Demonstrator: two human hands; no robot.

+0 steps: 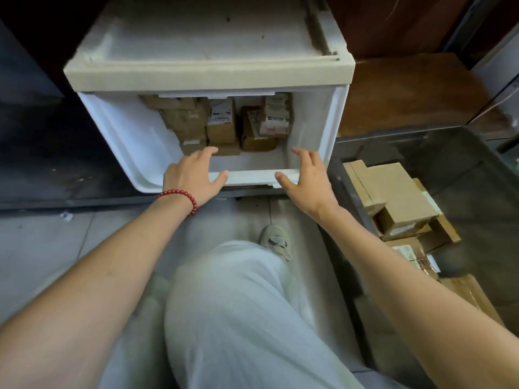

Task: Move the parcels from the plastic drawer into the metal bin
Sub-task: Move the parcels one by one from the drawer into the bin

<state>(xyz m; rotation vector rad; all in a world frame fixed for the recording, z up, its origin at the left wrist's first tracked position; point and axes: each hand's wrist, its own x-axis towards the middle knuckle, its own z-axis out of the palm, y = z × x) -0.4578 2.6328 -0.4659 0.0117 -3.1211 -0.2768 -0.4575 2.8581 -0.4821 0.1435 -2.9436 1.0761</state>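
A white plastic drawer (314, 122) is pulled out of its cream-topped cabinet (207, 71) in front of me. Several brown cardboard parcels (222, 127) with white labels are packed at the drawer's back, partly hidden under the cabinet. My left hand (193, 175), with a red bead bracelet on the wrist, reaches over the drawer's front rim, fingers spread toward the nearest parcel. My right hand (306, 178) hovers over the front right corner, fingers relaxed and holding nothing. The metal bin (334, 175) stands to the right with several parcels (393, 197) inside.
Dark furniture stands left of the cabinet. A brown wooden surface (407, 91) lies behind the bin. My leg in pale trousers and a light shoe (276, 240) are on the grey tiled floor between drawer and bin.
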